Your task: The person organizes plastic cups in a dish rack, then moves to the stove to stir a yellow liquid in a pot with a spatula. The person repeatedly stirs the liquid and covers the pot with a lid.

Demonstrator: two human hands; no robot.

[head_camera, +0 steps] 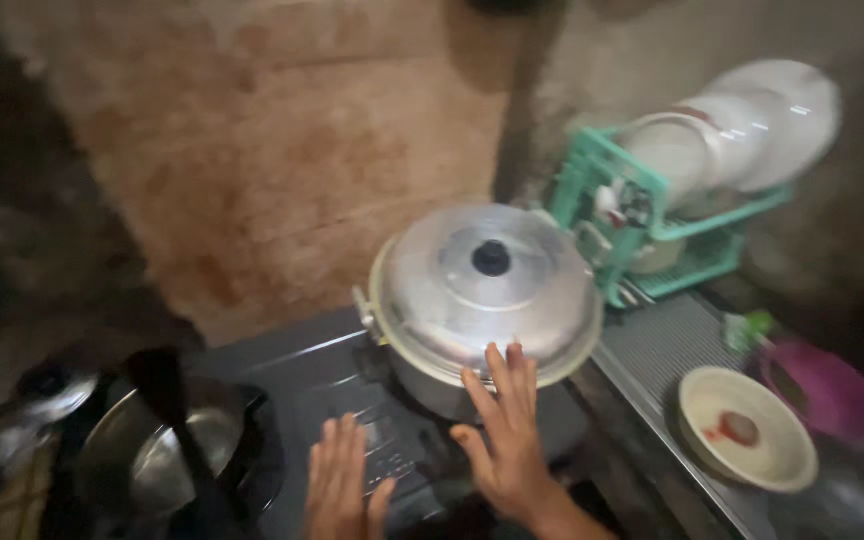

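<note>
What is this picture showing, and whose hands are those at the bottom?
The picture comes from a camera worn on a person's head, looking down, so the hands are that person's own. There is no machine here. The right hand is spread open with its fingertips on the edge of a big silver pot, which has a lid with a black knob and sits on a dark stove. The left hand hovers open over the stove and holds nothing. To the left is a smaller metal pot. To the right are a cream bowl, a purple bowl and a green rack of white plates. The picture is a bit blurry.
</note>
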